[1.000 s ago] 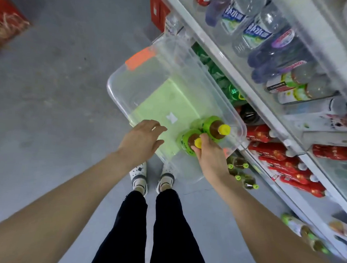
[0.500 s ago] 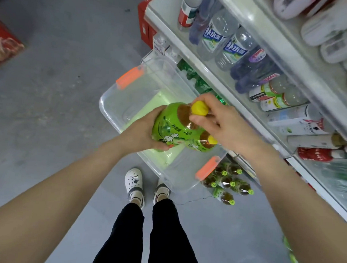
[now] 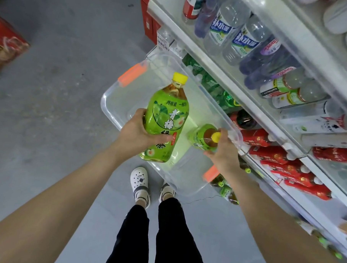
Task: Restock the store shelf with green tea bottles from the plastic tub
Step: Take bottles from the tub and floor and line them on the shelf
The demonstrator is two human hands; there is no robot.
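Left hand: your left hand (image 3: 136, 131), at frame centre, is wrapped round the lower body of a large green tea bottle (image 3: 167, 115), thumb across the label.
Held bottle: tilted, with the yellow cap toward the top of the frame, it hangs above the tub's left half, clear of the tub floor.
Right hand: your right hand (image 3: 223, 151), right of centre, has its fingers curled round the shoulder of a second green tea bottle (image 3: 203, 137), just beside its yellow cap.
Second bottle: it stands inside the tub at the right end, near the wall on the shelf side.
Tub: the clear plastic tub (image 3: 114, 107) has an orange latch (image 3: 132, 75) at its upper-left end and another (image 3: 211, 172) at the lower right. It sits against the shelf front; you cannot tell what it rests on.
Shelf: the white store shelf (image 3: 211, 59) runs diagonally from top centre to lower right, in several tiers.
Shelf stock: water bottles (image 3: 223, 28) fill the upper tier, red-labelled bottles (image 3: 271, 155) sit lower right, and small green-capped bottles (image 3: 225, 189) show below the tub.
Floor: the grey concrete floor (image 3: 61, 86), mottled, fills the left of the frame.
Room items: a red box (image 3: 5, 46) sits at the left edge and red cartons (image 3: 147, 21) at top centre, beside the shelf end.
Operator: your white clogs (image 3: 139, 181) and black trousers (image 3: 144, 229) show at bottom centre.
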